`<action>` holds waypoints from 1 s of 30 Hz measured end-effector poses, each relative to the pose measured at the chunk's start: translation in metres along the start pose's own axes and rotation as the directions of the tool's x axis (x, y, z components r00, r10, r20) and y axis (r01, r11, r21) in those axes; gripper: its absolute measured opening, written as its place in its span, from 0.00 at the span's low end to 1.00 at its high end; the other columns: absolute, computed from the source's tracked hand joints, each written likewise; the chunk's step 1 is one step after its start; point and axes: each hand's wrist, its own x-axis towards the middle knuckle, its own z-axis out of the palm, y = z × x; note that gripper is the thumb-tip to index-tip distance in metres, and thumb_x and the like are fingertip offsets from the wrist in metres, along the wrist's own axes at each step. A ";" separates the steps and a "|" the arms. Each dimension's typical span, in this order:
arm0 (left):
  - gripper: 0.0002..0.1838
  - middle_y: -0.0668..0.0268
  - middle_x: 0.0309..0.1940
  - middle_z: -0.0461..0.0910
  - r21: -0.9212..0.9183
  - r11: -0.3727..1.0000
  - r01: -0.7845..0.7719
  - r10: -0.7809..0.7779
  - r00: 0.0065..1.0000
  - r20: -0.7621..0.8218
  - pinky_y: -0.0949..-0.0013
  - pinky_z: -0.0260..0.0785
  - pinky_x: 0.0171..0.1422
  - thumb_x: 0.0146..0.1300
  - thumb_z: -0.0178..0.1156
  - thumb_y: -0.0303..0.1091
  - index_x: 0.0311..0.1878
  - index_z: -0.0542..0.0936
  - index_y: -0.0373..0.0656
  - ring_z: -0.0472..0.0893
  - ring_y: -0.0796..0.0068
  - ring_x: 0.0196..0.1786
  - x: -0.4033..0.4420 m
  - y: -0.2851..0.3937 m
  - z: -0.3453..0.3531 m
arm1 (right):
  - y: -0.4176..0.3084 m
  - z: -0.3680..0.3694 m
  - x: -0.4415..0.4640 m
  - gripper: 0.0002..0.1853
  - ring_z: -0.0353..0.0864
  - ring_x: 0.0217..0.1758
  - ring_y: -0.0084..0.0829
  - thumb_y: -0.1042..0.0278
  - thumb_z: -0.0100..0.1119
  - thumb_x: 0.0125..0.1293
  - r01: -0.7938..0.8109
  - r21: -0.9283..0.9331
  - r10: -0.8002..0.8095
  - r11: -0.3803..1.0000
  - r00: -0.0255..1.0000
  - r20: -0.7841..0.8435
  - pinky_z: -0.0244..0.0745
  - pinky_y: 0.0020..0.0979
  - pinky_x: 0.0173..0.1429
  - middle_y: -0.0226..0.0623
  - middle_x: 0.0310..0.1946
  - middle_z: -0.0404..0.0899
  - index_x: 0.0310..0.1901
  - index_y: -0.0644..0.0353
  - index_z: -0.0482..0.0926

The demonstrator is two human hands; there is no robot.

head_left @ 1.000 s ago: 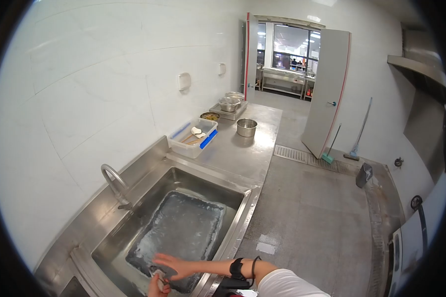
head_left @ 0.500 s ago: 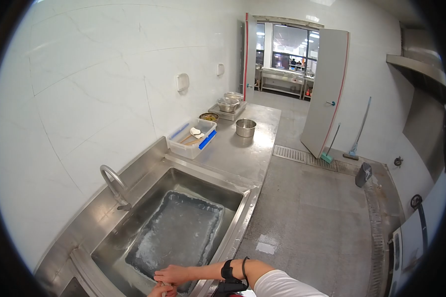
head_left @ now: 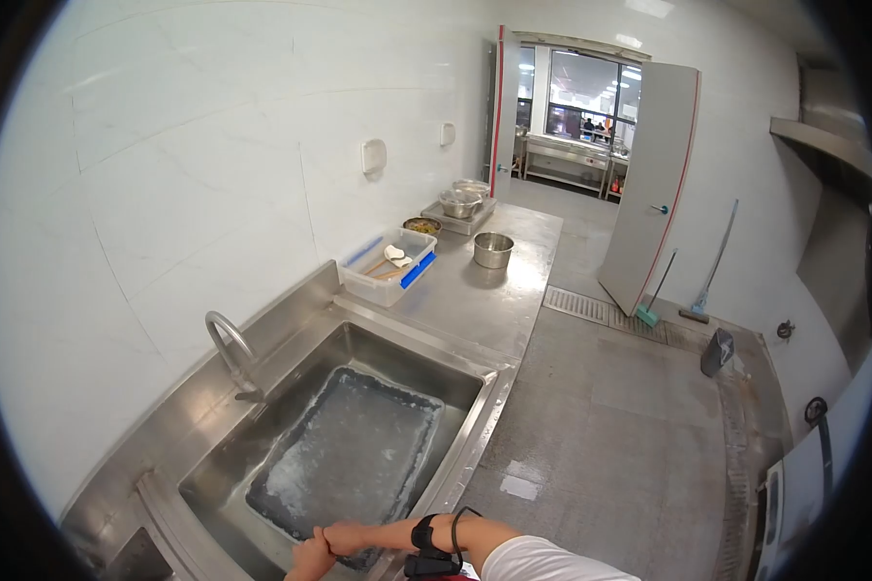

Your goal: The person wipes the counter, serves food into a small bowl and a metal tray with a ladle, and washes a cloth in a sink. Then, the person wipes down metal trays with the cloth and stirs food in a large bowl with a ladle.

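My right hand is closed over the near end of the sink, pressed against my left hand, which is closed too. Whatever lies between the fingers is hidden in this view. Beneath and beyond both hands, a dark rectangular tray with whitish suds or liquid over it lies in the sink basin. A curved metal faucet rises at the sink's left side.
Behind the sink, a steel counter bears a clear plastic bin with a white cloth and sticks, a steel pot and several bowls. A broom, mop and grey bin stand at right.
My right hand, spread a second ago, has closed and come together with my left. The greyish cloth seen earlier in my left hand no longer shows. The view has shifted slightly.
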 end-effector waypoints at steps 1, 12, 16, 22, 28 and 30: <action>0.19 0.53 0.24 0.76 0.084 0.996 -0.009 0.011 1.000 -0.021 0.57 0.67 0.29 0.50 0.53 0.35 0.45 0.68 0.37 0.76 0.53 0.27 -0.001 0.000 0.000 | 0.002 0.000 -0.002 0.10 0.77 0.27 0.35 0.70 0.53 0.45 -0.014 0.134 0.010 0.991 0.999 0.032 0.68 0.33 0.25 0.43 0.21 0.75 0.31 0.64 0.72; 0.04 0.64 0.14 0.66 -0.576 0.817 -0.032 -0.152 0.951 -0.269 0.72 0.54 0.12 0.56 0.50 0.34 0.31 0.71 0.45 0.64 0.75 0.11 0.004 -0.065 0.073 | 0.056 0.029 -0.008 0.45 0.61 0.55 0.38 0.70 0.61 0.41 -0.198 0.522 0.194 0.830 0.979 0.062 0.58 0.39 0.53 0.46 0.53 0.57 0.61 0.57 0.45; 0.05 0.72 0.12 0.61 -0.878 -0.281 0.388 -0.447 0.756 0.478 0.80 0.45 0.11 0.56 0.49 0.33 0.25 0.69 0.47 0.54 0.84 0.09 -0.004 -0.012 0.010 | 0.004 -0.010 -0.027 0.49 0.35 0.67 0.36 0.71 0.61 0.41 0.191 -0.035 -0.192 0.981 0.981 -0.009 0.39 0.41 0.66 0.40 0.64 0.35 0.63 0.55 0.39; 0.12 0.74 0.10 0.59 -0.767 -0.456 0.451 -0.178 0.798 0.575 0.82 0.42 0.09 0.48 0.51 0.31 0.13 0.62 0.48 0.52 0.84 0.07 -0.012 0.008 0.005 | -0.011 -0.014 -0.006 0.34 0.49 0.63 0.41 0.72 0.56 0.41 0.437 -0.363 -0.551 0.823 0.772 -0.318 0.50 0.40 0.63 0.42 0.59 0.52 0.54 0.59 0.58; 0.06 0.70 0.12 0.62 -0.807 -0.219 0.549 -0.073 0.815 0.575 0.78 0.48 0.10 0.46 0.52 0.27 0.19 0.66 0.45 0.57 0.81 0.08 -0.018 0.028 -0.027 | 0.004 -0.002 0.012 0.12 0.71 0.40 0.38 0.68 0.50 0.45 0.347 -0.296 -0.362 0.890 0.932 0.004 0.69 0.33 0.34 0.39 0.43 0.68 0.35 0.59 0.69; 0.02 0.68 0.12 0.64 -0.847 -0.051 0.530 -0.070 0.844 0.532 0.74 0.52 0.11 0.45 0.52 0.26 0.22 0.68 0.43 0.61 0.78 0.10 -0.013 0.019 -0.016 | 0.009 0.002 0.017 0.11 0.74 0.36 0.38 0.67 0.50 0.45 0.295 -0.370 -0.306 0.881 0.952 0.028 0.70 0.34 0.31 0.39 0.38 0.71 0.33 0.59 0.70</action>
